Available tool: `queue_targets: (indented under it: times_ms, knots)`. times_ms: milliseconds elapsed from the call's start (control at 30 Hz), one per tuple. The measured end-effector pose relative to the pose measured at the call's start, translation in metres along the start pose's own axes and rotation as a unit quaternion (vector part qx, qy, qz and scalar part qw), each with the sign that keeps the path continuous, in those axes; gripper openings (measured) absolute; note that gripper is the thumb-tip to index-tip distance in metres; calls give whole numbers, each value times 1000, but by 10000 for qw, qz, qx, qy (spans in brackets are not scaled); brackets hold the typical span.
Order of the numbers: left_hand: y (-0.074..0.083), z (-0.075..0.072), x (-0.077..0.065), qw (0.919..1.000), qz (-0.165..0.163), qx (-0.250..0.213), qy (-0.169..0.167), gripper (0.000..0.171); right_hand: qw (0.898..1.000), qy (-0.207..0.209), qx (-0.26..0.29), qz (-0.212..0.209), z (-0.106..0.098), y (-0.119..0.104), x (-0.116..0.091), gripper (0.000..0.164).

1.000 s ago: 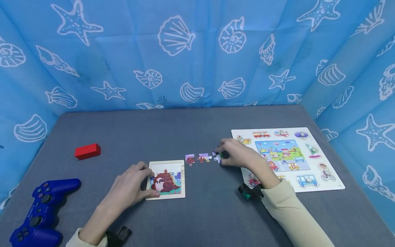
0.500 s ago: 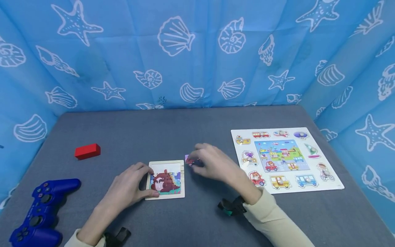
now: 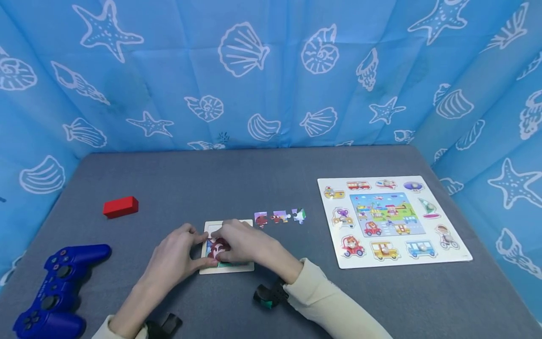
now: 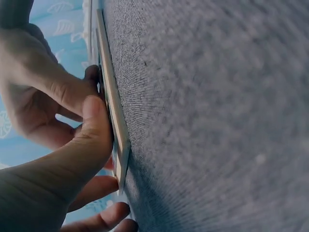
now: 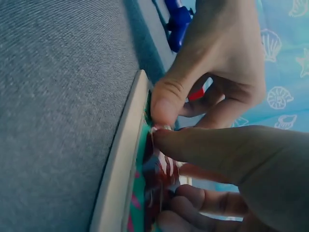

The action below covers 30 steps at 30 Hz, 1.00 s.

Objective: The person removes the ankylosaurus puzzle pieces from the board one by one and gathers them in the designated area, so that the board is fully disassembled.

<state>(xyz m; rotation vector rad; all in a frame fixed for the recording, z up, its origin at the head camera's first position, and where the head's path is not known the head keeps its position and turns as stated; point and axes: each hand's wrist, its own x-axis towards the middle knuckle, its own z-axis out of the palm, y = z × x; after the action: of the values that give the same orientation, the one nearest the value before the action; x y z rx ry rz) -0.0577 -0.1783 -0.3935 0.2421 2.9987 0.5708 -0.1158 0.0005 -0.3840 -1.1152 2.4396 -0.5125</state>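
A small wooden jigsaw tray (image 3: 238, 270) lies flat on the table with a red-brown animal picture partly filling it. My left hand (image 3: 172, 256) holds its left side, the thumb on the near left corner and fingers along the edge. My right hand (image 3: 250, 246) reaches over the tray, thumb and fingers bent down onto the picture pieces (image 5: 138, 195); whether a piece is pinched is hidden. Both thumbs nearly meet in the right wrist view. Loose jigsaw pieces lie in a row beyond the tray: a left piece (image 3: 260, 218), a middle piece (image 3: 279, 216) and a right piece (image 3: 299, 215).
A white knob puzzle board (image 3: 442, 256) with vehicle pictures lies at the right. A red block (image 3: 120, 207) and a blue game controller (image 3: 63, 287) lie on the left of the grey table (image 3: 296, 296). Blue shell-patterned curtain (image 3: 279, 84) hangs behind.
My right hand has swept left from the rightmost loose piece, across the row, onto the tray. The three loose pieces show in the same places. My left hand has stayed on the tray.
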Motion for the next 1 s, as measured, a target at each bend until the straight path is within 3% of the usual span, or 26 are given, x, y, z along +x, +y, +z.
queue_targets:
  times_ms: [267,667,1000]
  knots:
    - [-1,0,0,9999,8,-160,-40,69,9994,-125,250,221,0,2,0,39]
    - [-2,-3,7,9971,-337,-576,-379,66,9972,-138,628,380,1,2,2,39]
    - [-2,-2,8,9958,-463,-716,-336,68,9930,-113,986,639,2,2,3,39]
